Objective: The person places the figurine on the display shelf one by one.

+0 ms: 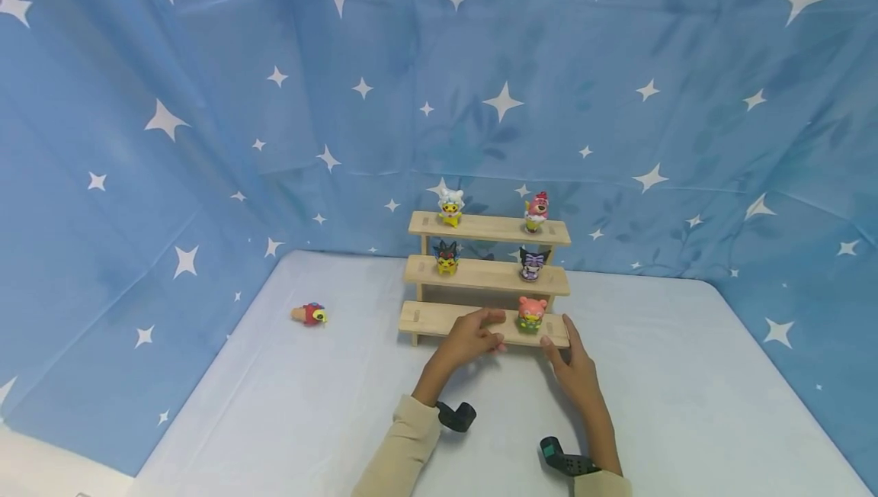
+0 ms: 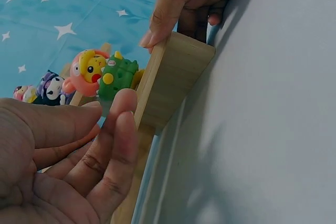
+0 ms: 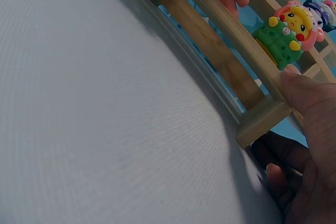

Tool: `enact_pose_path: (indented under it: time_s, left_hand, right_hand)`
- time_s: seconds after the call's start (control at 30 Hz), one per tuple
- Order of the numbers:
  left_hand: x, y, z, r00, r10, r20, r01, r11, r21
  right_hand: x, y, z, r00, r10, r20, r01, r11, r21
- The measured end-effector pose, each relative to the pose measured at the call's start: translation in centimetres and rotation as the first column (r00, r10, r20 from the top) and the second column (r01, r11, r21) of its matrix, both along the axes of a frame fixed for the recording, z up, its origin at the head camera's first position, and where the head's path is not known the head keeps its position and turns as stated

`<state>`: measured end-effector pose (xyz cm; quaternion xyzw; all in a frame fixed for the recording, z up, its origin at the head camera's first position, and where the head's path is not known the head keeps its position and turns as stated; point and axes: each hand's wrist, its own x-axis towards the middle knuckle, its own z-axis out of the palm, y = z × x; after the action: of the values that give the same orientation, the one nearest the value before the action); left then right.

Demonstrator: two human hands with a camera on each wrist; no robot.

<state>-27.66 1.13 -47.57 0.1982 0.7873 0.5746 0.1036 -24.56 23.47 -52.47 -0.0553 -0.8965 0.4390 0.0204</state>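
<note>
A three-tier wooden display shelf stands on the white table. On its bottom step, toward the right, sits a figurine with a pink hood and green body. My left hand hovers at the front of that step, left of the figurine, its fingers loosely bent with a gap to the figurine in the head view. With my right hand I grip the right end of the bottom step. The right thumb lies at the plank's front edge, the other fingers around its end.
A yellow figurine with a white hood and a pink bear figurine occupy the top step. The middle step bears a dark-eared yellow figurine and a black-and-purple one. A red figurine lies on its side at left. A starry blue curtain hangs behind.
</note>
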Motion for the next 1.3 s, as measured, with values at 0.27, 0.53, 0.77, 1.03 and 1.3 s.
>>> enact_pose_path:
  time_s: [0.27, 0.53, 0.77, 1.03, 1.3]
  left_hand:
    - [0.2, -0.6, 0.0, 0.998, 0.01, -0.054, -0.013, 0.998, -0.066]
    - [0.6, -1.9, 0.1, 0.999, -0.035, -0.011, 0.035, 0.999, -0.023]
    - [0.6, -3.5, 0.5, 0.996, -0.05, -0.075, 0.043, 0.996, -0.084]
    - [0.4, -7.3, 2.1, 0.99, -0.083, -0.112, 0.072, 0.992, -0.103]
    - [-0.7, -12.8, 3.3, 0.979, 0.123, -0.161, -0.122, 0.992, 0.014]
  right_hand:
    - [0.1, -0.1, 0.0, 1.0, 0.0, -0.005, 0.0, 1.0, -0.009]
    - [0.1, 0.2, -0.1, 1.0, 0.008, 0.004, -0.008, 1.0, 0.001]
    - [-0.1, 0.1, -0.1, 1.0, 0.001, 0.017, -0.001, 1.0, 0.001]
    - [0.1, -0.2, -0.2, 1.0, 0.012, 0.024, -0.013, 1.0, 0.003]
    - [-0.1, 0.0, 0.0, 1.0, 0.007, 0.017, -0.007, 1.0, 0.022]
